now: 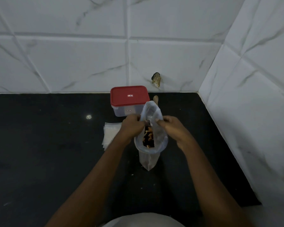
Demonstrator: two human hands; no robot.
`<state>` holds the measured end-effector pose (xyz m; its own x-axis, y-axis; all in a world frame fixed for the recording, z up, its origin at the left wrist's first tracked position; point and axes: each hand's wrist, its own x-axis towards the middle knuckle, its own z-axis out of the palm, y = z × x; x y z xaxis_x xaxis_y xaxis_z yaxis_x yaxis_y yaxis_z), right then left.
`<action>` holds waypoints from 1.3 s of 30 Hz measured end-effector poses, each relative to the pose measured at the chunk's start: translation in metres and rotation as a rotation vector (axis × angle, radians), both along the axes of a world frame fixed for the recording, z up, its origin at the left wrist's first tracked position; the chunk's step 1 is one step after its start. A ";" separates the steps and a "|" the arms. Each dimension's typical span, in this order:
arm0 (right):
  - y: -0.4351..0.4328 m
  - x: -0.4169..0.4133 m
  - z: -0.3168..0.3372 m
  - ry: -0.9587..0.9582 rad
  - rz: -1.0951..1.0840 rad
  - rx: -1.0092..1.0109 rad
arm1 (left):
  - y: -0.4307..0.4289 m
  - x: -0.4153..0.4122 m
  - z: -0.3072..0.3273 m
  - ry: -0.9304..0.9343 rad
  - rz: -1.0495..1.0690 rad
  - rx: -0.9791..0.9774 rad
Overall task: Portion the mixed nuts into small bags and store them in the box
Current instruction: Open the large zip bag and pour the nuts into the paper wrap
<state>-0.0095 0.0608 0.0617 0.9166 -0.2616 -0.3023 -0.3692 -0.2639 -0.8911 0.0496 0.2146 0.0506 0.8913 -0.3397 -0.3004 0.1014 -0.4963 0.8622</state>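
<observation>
Red-lidded clear box, black counter, white grey-veined tiles.

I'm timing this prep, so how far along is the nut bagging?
Barely begun. No filled small bag shows. In hand: the left hand and right hand pinch open the top of the nut bag. Still to do: the small bags lie flat in a stack, the spoon is untouched, and the box has its red lid on.
</observation>
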 end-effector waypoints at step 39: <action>-0.044 0.025 0.011 0.159 -0.075 0.700 | 0.013 0.045 0.022 0.565 0.128 -0.387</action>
<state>0.0151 0.0168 0.0731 0.8346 -0.0176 -0.5505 -0.5036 0.3804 -0.7756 0.0946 0.2281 0.0727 0.6741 -0.4185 -0.6087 0.6242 -0.1177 0.7723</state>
